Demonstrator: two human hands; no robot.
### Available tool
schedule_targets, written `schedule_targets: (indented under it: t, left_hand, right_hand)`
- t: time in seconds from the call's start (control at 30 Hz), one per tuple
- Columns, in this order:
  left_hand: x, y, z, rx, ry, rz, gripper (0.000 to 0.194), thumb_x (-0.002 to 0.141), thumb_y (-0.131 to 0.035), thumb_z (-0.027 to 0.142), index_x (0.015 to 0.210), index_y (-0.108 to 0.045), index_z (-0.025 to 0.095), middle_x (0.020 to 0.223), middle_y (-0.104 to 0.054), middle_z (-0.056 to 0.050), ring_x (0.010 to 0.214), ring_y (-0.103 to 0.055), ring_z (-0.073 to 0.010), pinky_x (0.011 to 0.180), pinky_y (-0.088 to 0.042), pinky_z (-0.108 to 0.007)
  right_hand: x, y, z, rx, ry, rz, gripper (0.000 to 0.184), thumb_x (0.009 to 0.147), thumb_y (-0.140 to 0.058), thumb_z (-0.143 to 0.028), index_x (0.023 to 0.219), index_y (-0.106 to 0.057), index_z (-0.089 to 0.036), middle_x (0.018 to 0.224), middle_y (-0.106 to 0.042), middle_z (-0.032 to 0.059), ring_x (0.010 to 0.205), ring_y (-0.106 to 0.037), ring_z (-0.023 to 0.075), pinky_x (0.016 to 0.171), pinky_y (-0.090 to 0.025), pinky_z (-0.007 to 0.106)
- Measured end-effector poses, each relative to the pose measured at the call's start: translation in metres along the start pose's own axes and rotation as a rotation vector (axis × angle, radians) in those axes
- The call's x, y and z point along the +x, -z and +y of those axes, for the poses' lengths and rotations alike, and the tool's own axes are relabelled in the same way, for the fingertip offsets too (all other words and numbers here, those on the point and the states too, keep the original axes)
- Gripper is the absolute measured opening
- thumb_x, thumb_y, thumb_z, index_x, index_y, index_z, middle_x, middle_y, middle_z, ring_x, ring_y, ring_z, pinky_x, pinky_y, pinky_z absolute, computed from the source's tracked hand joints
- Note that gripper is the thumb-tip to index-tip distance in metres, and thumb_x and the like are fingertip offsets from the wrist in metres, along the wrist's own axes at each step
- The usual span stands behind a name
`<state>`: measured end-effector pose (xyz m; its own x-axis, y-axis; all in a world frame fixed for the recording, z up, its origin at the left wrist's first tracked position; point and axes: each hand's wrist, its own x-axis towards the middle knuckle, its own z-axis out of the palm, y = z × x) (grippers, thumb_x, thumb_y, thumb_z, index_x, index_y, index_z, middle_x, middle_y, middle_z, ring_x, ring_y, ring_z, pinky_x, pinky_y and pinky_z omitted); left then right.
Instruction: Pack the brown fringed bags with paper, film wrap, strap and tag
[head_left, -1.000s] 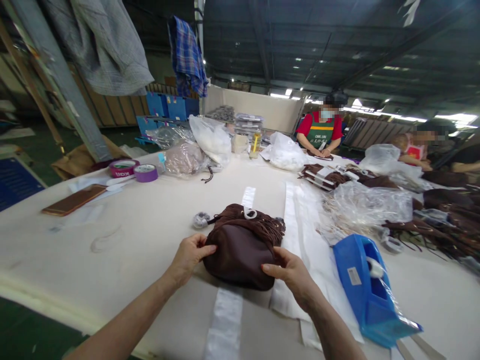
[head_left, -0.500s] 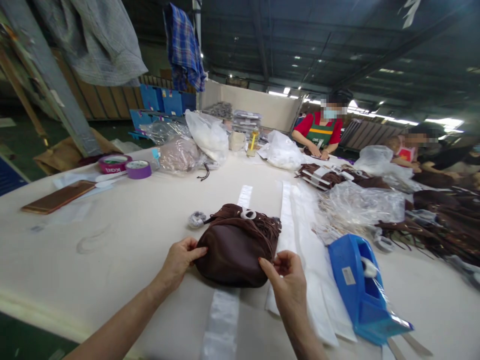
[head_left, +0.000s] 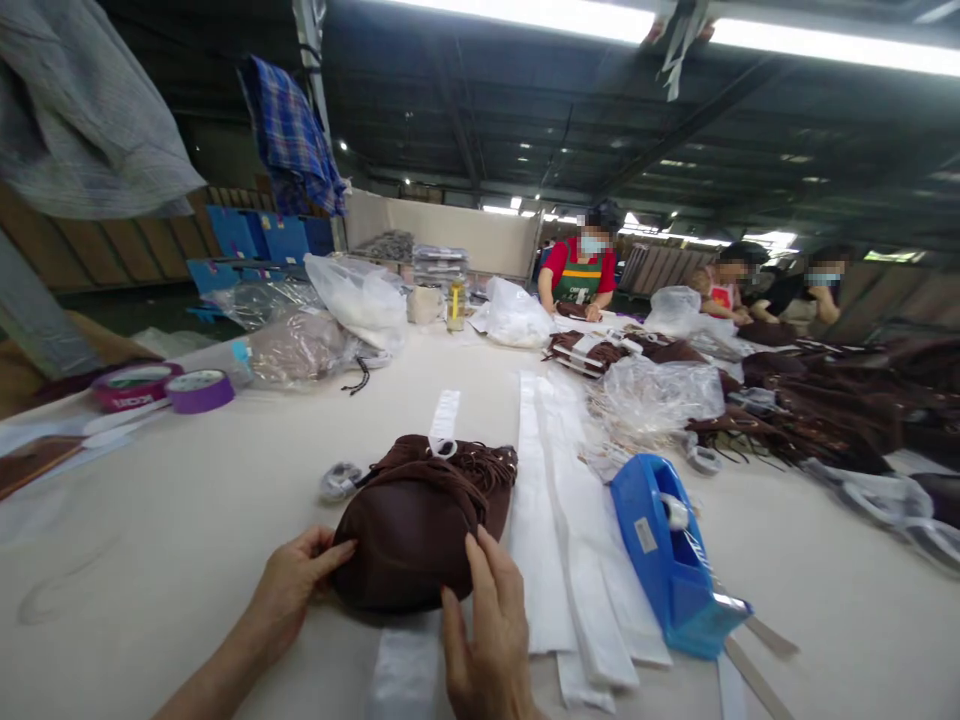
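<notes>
A dark brown fringed bag [head_left: 420, 515] lies on the white table [head_left: 187, 510] in front of me, on top of a long white strip [head_left: 401, 670]. My left hand [head_left: 289, 590] grips the bag's near left edge, thumb on top. At the bag's near right edge my right hand [head_left: 487, 630] rests with its fingers stretched up against the leather. A small white ring [head_left: 441, 447] sits on the bag's far side.
A blue tape dispenser [head_left: 667, 555] stands to the right, beside a stack of white strips [head_left: 562, 510]. Tape rolls [head_left: 169, 385] and plastic bags [head_left: 330, 320] lie far left. Brown bags [head_left: 817, 420] pile up at the right, where other people [head_left: 585, 275] work.
The view has swung right and dipped closer. My right hand has slid from pinching the bag's right side to lying flat against its near edge. The left hand keeps its hold.
</notes>
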<state>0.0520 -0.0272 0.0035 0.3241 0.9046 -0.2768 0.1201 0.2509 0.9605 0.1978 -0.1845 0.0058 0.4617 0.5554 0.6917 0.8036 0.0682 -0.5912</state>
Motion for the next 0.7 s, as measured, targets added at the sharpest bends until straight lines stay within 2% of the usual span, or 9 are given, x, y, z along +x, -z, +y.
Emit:
schedule_targets:
  t: [0.07, 0.17, 0.23, 0.3, 0.37, 0.43, 0.53, 0.7]
  left_hand:
    - [0.001, -0.001, 0.001, 0.011, -0.006, -0.006, 0.042, 0.045, -0.074, 0.048, 0.059, -0.052, 0.015, 0.048, -0.051, 0.004, 0.046, -0.044, -0.0110, 0.045, -0.032, -0.020]
    - [-0.001, -0.004, 0.004, -0.003, -0.031, 0.000, 0.039, 0.047, -0.075, 0.045, 0.059, -0.053, 0.015, 0.049, -0.051, 0.004, 0.047, -0.045, -0.0107, 0.046, -0.032, -0.020]
    - [-0.007, -0.005, 0.007, -0.048, -0.073, -0.040, 0.036, 0.049, -0.075, 0.042, 0.063, -0.056, 0.014, 0.055, -0.054, 0.003, 0.052, -0.048, -0.0115, 0.050, -0.036, -0.021]
    - [-0.013, -0.006, 0.009, -0.129, -0.101, -0.140, 0.034, 0.051, -0.076, 0.036, 0.074, -0.060, 0.015, 0.068, -0.061, 0.001, 0.062, -0.054, -0.0135, 0.059, -0.041, -0.022]
    - [-0.021, -0.007, 0.010, -0.204, -0.078, -0.194, 0.037, 0.051, -0.077, 0.029, 0.082, -0.062, 0.016, 0.078, -0.063, -0.001, 0.068, -0.056, -0.0141, 0.065, -0.042, -0.023]
    - [-0.027, -0.009, 0.008, -0.264, -0.056, -0.180, 0.038, 0.049, -0.077, 0.023, 0.083, -0.062, 0.016, 0.079, -0.063, -0.001, 0.070, -0.056, -0.0142, 0.066, -0.041, -0.023]
    - [-0.035, -0.014, 0.004, -0.353, -0.062, -0.146, 0.039, 0.047, -0.077, 0.018, 0.083, -0.063, 0.015, 0.073, -0.063, -0.001, 0.070, -0.056, -0.0143, 0.066, -0.040, -0.023]
    - [-0.038, -0.027, 0.005, -0.499, -0.078, -0.096, 0.036, 0.043, -0.073, 0.011, 0.078, -0.064, 0.013, 0.071, -0.064, -0.002, 0.066, -0.055, -0.0134, 0.065, -0.040, -0.024]
  right_hand:
    - [0.009, 0.000, 0.005, 0.038, -0.072, -0.039, 0.052, 0.083, -0.046, -0.022, 0.134, -0.035, -0.022, 0.126, -0.050, 0.0127, 0.115, -0.046, 0.0281, 0.090, -0.042, 0.047]
    - [0.034, 0.006, 0.013, 0.128, -0.321, -0.169, 0.048, 0.078, -0.053, -0.035, 0.122, -0.050, -0.016, 0.117, -0.058, 0.0135, 0.107, -0.053, 0.0287, 0.090, -0.042, 0.045]
    - [0.052, 0.012, 0.020, 0.203, -0.487, -0.263, 0.044, 0.071, -0.059, -0.040, 0.108, -0.059, -0.016, 0.109, -0.063, 0.0115, 0.099, -0.056, 0.0285, 0.088, -0.042, 0.043]
    - [0.066, 0.017, 0.028, 0.278, -0.605, -0.374, 0.035, 0.066, -0.063, -0.040, 0.093, -0.064, -0.018, 0.088, -0.067, 0.0068, 0.082, -0.060, 0.0256, 0.076, -0.046, 0.038]
    - [0.072, 0.020, 0.038, 0.374, -0.681, -0.452, 0.026, 0.062, -0.067, -0.040, 0.079, -0.064, -0.020, 0.071, -0.064, 0.0012, 0.068, -0.057, 0.0207, 0.063, -0.045, 0.032]
    - [0.071, 0.020, 0.049, 0.496, -0.759, -0.479, 0.022, 0.061, -0.070, -0.039, 0.072, -0.062, -0.021, 0.064, -0.060, -0.0019, 0.062, -0.054, 0.0170, 0.057, -0.043, 0.027]
    - [0.066, 0.021, 0.064, 0.606, -0.880, -0.485, 0.025, 0.056, -0.075, -0.038, 0.069, -0.061, -0.021, 0.064, -0.061, -0.0028, 0.061, -0.053, 0.0156, 0.057, -0.042, 0.026]
    - [0.067, 0.026, 0.074, 0.586, -1.012, -0.519, 0.034, 0.052, -0.078, -0.040, 0.073, -0.061, -0.019, 0.063, -0.063, -0.0020, 0.063, -0.056, 0.0159, 0.058, -0.045, 0.025]
